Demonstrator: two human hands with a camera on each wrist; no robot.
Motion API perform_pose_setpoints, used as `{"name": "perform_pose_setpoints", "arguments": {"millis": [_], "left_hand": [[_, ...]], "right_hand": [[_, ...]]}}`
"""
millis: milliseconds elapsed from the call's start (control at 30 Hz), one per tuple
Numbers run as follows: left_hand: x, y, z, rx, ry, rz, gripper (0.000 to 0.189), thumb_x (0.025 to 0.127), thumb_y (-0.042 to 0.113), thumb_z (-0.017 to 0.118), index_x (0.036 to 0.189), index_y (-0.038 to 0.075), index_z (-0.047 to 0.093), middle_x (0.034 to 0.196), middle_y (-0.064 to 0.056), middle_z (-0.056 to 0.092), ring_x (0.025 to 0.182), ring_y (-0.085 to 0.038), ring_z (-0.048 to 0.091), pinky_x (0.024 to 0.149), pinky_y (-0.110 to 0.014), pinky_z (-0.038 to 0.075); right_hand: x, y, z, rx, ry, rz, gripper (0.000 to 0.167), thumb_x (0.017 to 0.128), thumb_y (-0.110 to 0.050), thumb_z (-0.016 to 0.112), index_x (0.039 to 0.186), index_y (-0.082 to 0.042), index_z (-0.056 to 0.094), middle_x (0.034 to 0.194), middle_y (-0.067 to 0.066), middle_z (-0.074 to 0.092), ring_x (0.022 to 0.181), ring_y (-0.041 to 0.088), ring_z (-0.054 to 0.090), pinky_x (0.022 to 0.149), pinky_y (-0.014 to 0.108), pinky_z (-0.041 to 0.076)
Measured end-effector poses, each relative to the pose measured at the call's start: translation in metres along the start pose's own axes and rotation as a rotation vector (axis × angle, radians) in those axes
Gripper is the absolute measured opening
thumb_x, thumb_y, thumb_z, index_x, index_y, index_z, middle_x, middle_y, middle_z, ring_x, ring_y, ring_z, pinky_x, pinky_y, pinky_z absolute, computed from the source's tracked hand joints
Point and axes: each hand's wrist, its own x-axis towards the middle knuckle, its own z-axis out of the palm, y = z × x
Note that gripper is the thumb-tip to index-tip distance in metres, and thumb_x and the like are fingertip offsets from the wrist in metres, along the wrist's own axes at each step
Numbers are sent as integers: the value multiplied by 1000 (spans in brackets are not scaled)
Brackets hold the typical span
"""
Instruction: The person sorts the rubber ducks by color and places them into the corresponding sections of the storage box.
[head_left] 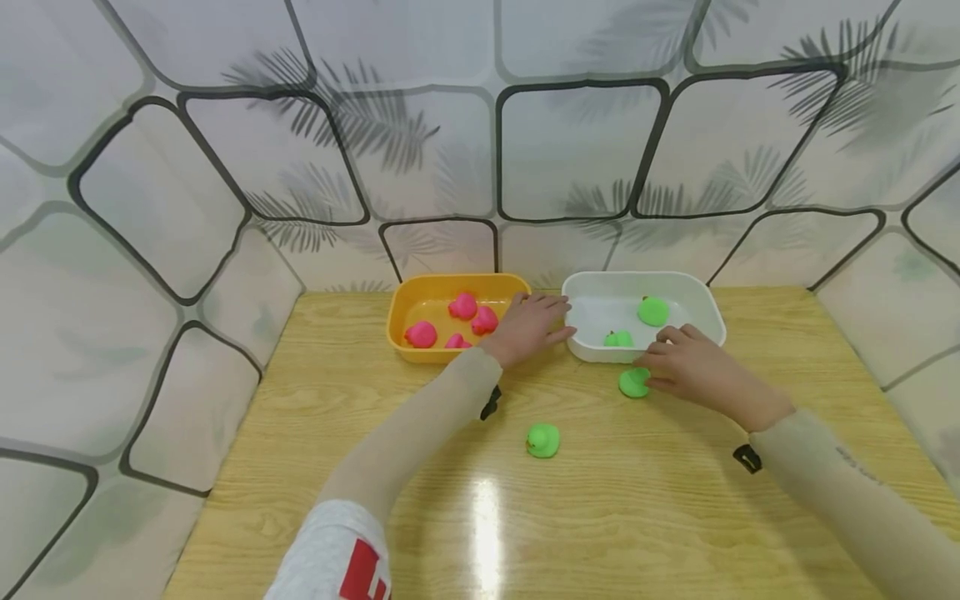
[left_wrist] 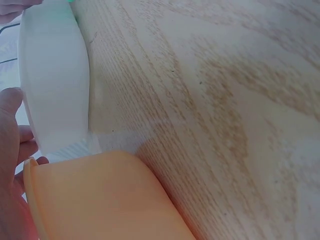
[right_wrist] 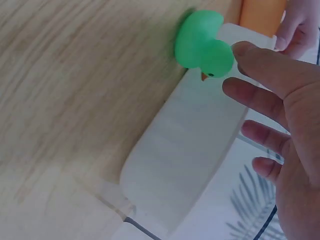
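My left hand (head_left: pixel 527 327) reaches over the right end of the orange tub (head_left: pixel 429 356), its fingers spread toward the near left rim of the white tub (head_left: pixel 600 353). It holds nothing that I can see. My right hand (head_left: pixel 693 371) is low at the front of the white tub, beside a green rubber duck (right_wrist: pixel 202 42) on the table. In the right wrist view, the thumb and forefinger are parted at the duck's head; whether the thumb touches it I cannot tell. Two green ducks (head_left: pixel 653 312) lie in the white tub. Several pink ducks (head_left: pixel 421 334) lie in the orange one.
Another green duck (head_left: pixel 543 440) sits on the wooden table (head_left: pixel 360 400), nearer to me. Both tubs stand side by side at the back, with a narrow gap between them. Patterned fabric walls (head_left: pixel 420 158) enclose the table behind and at both sides.
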Motion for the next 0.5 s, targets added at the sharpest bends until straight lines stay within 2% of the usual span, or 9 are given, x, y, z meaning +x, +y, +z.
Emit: {"name": "perform_pose_setpoints", "arguments": {"millis": [167, 333, 500], "left_hand": [[0, -1, 1, -10, 11, 1, 56, 109, 52, 49, 153, 17, 53, 160, -1, 48, 148, -25, 40, 121, -51, 30], [0, -1, 2, -6, 14, 4, 56, 109, 51, 49, 153, 17, 54, 160, -1, 48, 148, -25, 40, 121, -51, 29], [0, -1, 1, 10, 10, 6, 58, 109, 54, 46, 153, 18, 53, 160, 0, 48, 148, -24, 40, 121, -51, 29]], "right_hand": [[-3, -5, 4, -34, -45, 34, 36, 74, -19, 94, 106, -13, 78, 98, 1, 74, 99, 31, 61, 91, 52, 45], [-7, -7, 10, -54, -35, 31, 41, 70, -15, 96, 106, -12, 76, 98, 4, 72, 104, 35, 61, 103, 62, 39], [-6, -6, 10, -41, 4, 21, 40, 69, -17, 96, 103, -14, 75, 98, 4, 72, 106, 36, 60, 105, 64, 36]]}}
